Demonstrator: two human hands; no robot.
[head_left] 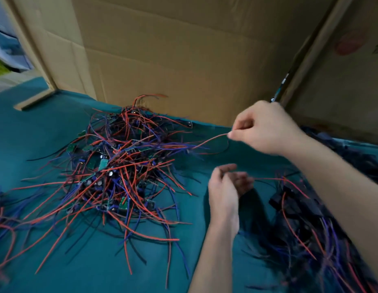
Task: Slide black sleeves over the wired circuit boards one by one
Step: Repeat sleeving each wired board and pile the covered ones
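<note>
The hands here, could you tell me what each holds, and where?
The right hand pinches a red wire by its free end. The left hand is blurred; cannot tell.

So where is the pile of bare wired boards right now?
The pile of wired boards lies left of centre in the head view on the teal cloth, before the cardboard wall, left of both hands.

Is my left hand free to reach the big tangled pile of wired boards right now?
Probably yes: the left hand hovers beside the pile of wired boards, bare teal cloth between them, seemingly holding nothing.
</note>
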